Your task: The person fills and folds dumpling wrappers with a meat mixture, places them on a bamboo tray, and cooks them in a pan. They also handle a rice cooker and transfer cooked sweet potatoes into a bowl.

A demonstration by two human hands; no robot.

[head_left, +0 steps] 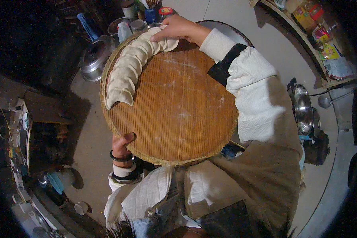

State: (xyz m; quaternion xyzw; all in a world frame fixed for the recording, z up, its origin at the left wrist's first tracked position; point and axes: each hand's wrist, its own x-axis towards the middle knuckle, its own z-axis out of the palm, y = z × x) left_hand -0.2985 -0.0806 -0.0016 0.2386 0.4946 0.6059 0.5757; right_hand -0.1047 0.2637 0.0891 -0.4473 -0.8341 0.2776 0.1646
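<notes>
A round tray (181,113) of narrow brown slats with a woven rim spans the space before me, dusted with flour in places. Along its far left edge curves a row of several raw dumplings (128,65), each overlapping its neighbour. My left hand (123,145) grips the tray's near left rim, thumb on top and the other fingers hidden beneath. At the far end of the row, my right hand (178,29) reaches over the dumplings with its fingertips on them. Whether it pinches one cannot be told.
A lidded metal pot (96,58) stands beyond the tray's left side. Jars and a red-lidded container (165,12) are behind it. On the right are a steel pan (303,107), a ladle (325,102) and a shelf of packets (327,50). A cup (81,208) sits low on the left.
</notes>
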